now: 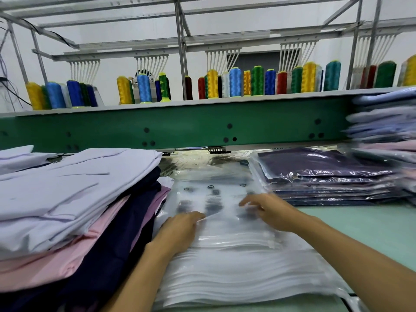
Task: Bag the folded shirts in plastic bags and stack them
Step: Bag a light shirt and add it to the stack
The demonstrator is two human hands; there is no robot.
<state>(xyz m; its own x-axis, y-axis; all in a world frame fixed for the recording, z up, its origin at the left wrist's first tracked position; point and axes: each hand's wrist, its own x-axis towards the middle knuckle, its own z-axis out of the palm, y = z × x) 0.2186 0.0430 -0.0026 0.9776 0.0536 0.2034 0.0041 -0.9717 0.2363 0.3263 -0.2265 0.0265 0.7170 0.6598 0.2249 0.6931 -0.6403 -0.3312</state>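
Head view: a green machine beam (180, 129) spans the back, with thread cones (235, 83) lined above it. At left, folded shirts (67, 188), white over pink and navy, are piled on the pale green surface (360, 226). Just beside them lies a stack of plastic bags (236, 266), and bagged shirts (319, 172) are stacked at right. The left hand (180, 230) pinches the top bag's edge. The right hand (267, 210) rests bent fingers on that bag; blur hides whether it grips.

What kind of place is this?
Likely a garment factory's packing bench: coloured thread cones on a green embroidery machine behind, folded shirts stacked on the left, empty plastic bags in the middle, bagged shirts stacked on the right.
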